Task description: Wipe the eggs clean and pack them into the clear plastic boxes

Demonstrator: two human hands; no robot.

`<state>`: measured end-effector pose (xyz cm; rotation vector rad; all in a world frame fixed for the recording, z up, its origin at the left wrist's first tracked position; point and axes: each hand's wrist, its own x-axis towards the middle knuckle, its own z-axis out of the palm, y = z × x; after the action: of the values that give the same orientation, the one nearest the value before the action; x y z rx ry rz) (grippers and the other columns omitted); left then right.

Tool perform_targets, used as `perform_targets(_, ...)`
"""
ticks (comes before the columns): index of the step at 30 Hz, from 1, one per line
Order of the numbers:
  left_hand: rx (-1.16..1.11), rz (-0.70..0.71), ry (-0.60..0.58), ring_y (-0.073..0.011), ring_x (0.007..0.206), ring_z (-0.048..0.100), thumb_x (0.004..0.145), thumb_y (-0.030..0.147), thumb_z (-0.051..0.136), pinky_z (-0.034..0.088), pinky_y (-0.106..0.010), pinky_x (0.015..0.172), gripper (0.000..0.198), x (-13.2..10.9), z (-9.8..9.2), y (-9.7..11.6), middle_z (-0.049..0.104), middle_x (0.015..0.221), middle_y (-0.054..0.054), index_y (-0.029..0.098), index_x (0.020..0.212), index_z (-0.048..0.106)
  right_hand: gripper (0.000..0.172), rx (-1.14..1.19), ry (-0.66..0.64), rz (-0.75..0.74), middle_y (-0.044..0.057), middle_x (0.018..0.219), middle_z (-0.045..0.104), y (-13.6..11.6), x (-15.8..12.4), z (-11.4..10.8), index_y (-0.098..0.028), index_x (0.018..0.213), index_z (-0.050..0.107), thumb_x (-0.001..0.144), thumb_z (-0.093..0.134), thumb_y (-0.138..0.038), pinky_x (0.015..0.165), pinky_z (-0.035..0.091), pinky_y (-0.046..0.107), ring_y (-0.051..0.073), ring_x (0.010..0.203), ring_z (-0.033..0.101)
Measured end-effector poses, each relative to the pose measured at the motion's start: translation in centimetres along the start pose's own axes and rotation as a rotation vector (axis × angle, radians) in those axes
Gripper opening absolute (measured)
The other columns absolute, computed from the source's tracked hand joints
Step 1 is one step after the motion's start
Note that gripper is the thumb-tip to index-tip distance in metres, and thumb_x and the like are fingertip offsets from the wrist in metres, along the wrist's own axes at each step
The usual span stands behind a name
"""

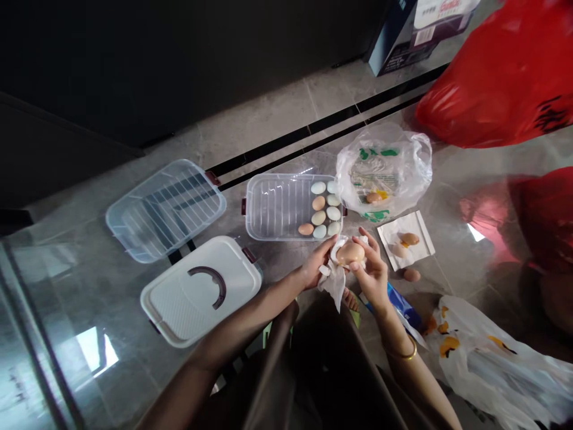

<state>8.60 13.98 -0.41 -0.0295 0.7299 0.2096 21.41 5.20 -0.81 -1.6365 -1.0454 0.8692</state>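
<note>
A brown egg (pixel 350 254) sits between my two hands, with a crumpled white tissue (pixel 335 285) under and around it. My left hand (pixel 319 263) is closed on the tissue at the egg's left side. The fingers of my right hand (pixel 372 272) grip the egg from the right, thumb on its near side. Just beyond my hands, a clear ribbed tray (pixel 277 209) holds several pale and brown eggs at its right end. A broken egg (pixel 409 239) and shell lie on a white napkin (pixel 423 251), and a whole brown egg (pixel 412 275) rests on the floor beside it.
A clear plastic bag (pixel 405 179) with a broken egg stands right of the tray. Left are another clear tray (pixel 179 206) and a white lid (pixel 179 298) with a handle. Red bags (pixel 505 77), a box (pixel 403 45) and a white patterned bag (pixel 492 364) are at right.
</note>
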Motion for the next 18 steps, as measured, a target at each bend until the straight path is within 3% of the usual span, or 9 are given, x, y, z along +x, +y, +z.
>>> perform_targets(3,0.061,0.027,0.042,-0.0162,0.072,0.067,0.094,0.046,0.056,0.052,-0.027,0.074,0.042,-0.5,-0.1,0.2,0.074,0.085,-0.009,0.009,0.104,0.071,0.049,0.011,-0.13,-0.009,0.01,0.15,0.046,-0.2,0.4,-0.6,-0.03,0.136,0.059,0.09,0.063,-0.044,0.114,0.037,0.053,0.031,0.139,0.044)
perform_targets(8,0.238,0.266,0.114,-0.0227,0.096,0.07,0.087,0.058,0.061,0.051,-0.033,0.093,0.053,0.0,0.1,-0.5,0.076,0.096,-0.01,0.011,0.108,0.071,0.047,-0.244,0.019,-0.265,0.007,0.146,0.048,-0.7,0.7,-0.8,-0.036,0.137,0.056,0.09,0.064,-0.03,0.114,0.037,0.055,0.03,0.137,0.045)
perform_targets(11,0.28,0.32,0.154,-0.0265,0.102,0.069,0.086,0.064,0.058,0.051,-0.038,0.096,0.06,0.4,0.0,-0.8,0.075,0.102,-0.012,0.012,0.112,0.069,0.054,-0.443,0.004,-0.408,0.009,0.14,0.052,-0.8,1.1,-0.8,-0.034,0.136,0.057,0.085,0.072,-0.029,0.112,0.037,0.059,0.033,0.135,0.045)
perform_targets(14,0.37,0.391,0.207,-0.0265,0.11,0.066,0.088,0.062,0.056,0.049,-0.039,0.101,0.054,0.6,-0.3,-0.8,0.074,0.109,-0.01,0.015,0.112,0.07,0.054,-0.522,-0.031,-0.449,0.01,0.135,0.057,-0.7,1.6,-0.9,-0.033,0.133,0.058,0.082,0.075,-0.03,0.11,0.038,0.061,0.035,0.133,0.046)
perform_targets(18,0.475,0.425,0.264,-0.0243,0.118,0.061,0.088,0.056,0.057,0.045,-0.034,0.105,0.043,0.4,-0.8,-0.4,0.072,0.112,-0.006,0.018,0.101,0.072,0.049,-0.46,-0.047,-0.478,0.009,0.129,0.061,-0.5,1.9,-0.6,-0.031,0.128,0.061,0.082,0.076,-0.032,0.109,0.041,0.058,0.033,0.132,0.047)
